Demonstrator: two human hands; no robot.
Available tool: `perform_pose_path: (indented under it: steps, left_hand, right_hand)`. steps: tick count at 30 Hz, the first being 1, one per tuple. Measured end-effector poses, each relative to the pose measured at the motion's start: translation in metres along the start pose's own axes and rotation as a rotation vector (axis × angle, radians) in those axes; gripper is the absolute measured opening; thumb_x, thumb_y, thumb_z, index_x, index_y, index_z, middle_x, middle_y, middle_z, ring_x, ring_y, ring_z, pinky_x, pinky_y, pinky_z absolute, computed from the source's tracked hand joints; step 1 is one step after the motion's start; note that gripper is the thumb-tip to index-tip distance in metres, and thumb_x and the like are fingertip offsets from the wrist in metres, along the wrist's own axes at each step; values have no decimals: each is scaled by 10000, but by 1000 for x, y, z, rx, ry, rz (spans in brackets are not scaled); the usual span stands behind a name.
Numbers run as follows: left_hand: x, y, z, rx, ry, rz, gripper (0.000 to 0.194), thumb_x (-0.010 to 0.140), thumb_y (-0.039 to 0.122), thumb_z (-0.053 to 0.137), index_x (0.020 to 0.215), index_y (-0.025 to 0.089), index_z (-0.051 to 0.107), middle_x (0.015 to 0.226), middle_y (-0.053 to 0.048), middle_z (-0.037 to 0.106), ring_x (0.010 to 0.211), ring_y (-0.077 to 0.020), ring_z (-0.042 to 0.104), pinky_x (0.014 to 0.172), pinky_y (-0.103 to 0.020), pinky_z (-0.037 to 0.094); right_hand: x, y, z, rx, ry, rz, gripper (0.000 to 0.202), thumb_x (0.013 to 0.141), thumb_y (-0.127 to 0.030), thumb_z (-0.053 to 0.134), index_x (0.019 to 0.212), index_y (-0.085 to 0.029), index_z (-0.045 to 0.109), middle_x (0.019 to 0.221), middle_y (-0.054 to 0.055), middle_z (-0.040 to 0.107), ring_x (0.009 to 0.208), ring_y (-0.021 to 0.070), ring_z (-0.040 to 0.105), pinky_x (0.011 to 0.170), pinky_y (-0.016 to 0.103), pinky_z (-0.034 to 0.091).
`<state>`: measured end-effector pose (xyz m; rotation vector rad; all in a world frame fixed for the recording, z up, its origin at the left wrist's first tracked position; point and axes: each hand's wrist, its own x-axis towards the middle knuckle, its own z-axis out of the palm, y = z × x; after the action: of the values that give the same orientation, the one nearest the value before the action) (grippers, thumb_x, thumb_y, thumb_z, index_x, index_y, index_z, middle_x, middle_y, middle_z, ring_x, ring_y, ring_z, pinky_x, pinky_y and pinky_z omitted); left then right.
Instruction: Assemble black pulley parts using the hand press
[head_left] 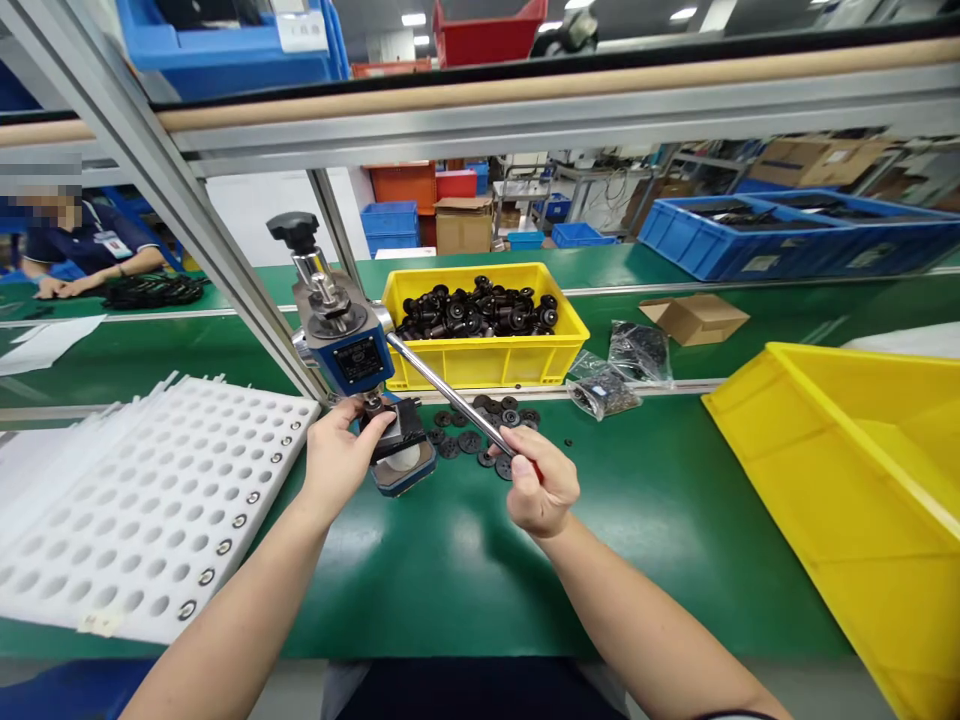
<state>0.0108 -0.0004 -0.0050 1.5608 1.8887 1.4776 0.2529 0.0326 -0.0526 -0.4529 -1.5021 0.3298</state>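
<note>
A blue hand-lever press [352,350] with a black knob on top stands at the table's middle left. My right hand [541,482] is closed round the end of its long metal lever [446,388], which slopes down toward me. Under the press head, my left hand [339,452] pinches a small dark part [373,404] between thumb and fingers, over the black fixture [401,428] on the press base. The fingers partly hide that part. Several black toothed discs [470,441] lie loose on the green table, behind and beneath the lever.
Behind the press, a yellow bin [487,362] holds many black wheeled parts. White foam tray [142,500] at left has round parts along its right-hand edge. Plastic bags [604,390], a cardboard box [696,318] and a large yellow bin [840,480] stand right. A co-worker [90,240] sits far left.
</note>
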Motion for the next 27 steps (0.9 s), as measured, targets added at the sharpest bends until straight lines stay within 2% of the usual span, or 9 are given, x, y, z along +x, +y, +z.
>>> perform_pose_path:
  steps: [5,9,12,15,21,27]
  left_hand:
    - [1,2,1,32,43,17,268,807,394,702,980,190,727,976,-61,764,929,-233,695,882,-335,509]
    - [1,3,3,60,78,10,266,785,390,724,953,185,720,938,-62,762,892,-231,694,857,-334,509]
    - [2,3,4,71,92,1,282,776,400,734,961,186,721,929,-59,762,879,-231,694,851,-338,510]
    - [1,1,6,67,114,4,282,777,405,741,965,195,722,940,-45,762,888,-223,692,867,-335,508]
    - [-3,-5,11,-25,123,-16,302,775,400,747,989,190,710,988,-61,756,948,-230,692,894,-346,523]
    - [3,-9,15,-156,114,-61,353,739,399,768,990,158,705,952,-84,741,882,-228,685,825,-351,545]
  right_hand:
    - [15,-20,-10,-53,-70,13,368,849,-96,528,1166,-192,688,836,65,681,764,189,653,676,366,555]
    - [19,-27,-11,-120,-75,60,337,857,-100,548,1143,-190,702,748,38,646,664,155,610,601,311,512]
    - [16,-22,-9,-210,-59,26,311,849,-118,593,1130,-184,709,706,28,635,611,144,590,542,284,475]
    - [8,-12,-6,-275,-37,-10,297,848,-140,596,1115,-189,716,728,38,664,653,169,641,572,301,513]
    - [-7,3,2,-284,130,0,261,856,-202,569,1066,-238,720,727,31,686,698,208,683,607,348,563]
    - [3,-8,-6,-194,-33,30,312,856,-134,565,1132,-199,694,733,34,666,640,166,637,544,297,518]
